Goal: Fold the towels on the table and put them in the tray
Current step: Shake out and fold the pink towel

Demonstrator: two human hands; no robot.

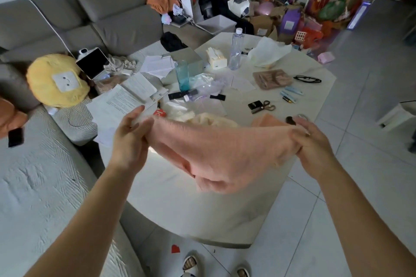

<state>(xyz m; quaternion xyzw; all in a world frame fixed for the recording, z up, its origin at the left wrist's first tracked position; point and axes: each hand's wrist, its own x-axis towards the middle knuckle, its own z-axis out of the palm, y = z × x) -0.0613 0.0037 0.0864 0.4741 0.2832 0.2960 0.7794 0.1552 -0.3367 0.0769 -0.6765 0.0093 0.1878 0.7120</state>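
A pink towel [216, 153] hangs stretched in the air above the near part of the white table [180, 204]. My left hand [131, 137] pinches its left top corner and my right hand [313, 144] grips its right top corner. The middle of the towel sags down toward the tabletop. A cream towel [209, 119] lies crumpled on the table just behind it, partly hidden. Another pale cloth [267, 51] lies bunched at the far right of the table. A grey tray [217, 23] stands beyond the table's far edge by the sofa.
Clutter fills the far half of the table: papers [119, 99], a teal glass [181, 75], a clear bottle [236, 51], a tissue box [215, 58], scissors [265, 105] and glasses [307, 79]. A grey sofa [40, 175] with a yellow plush [56, 81] runs along the left.
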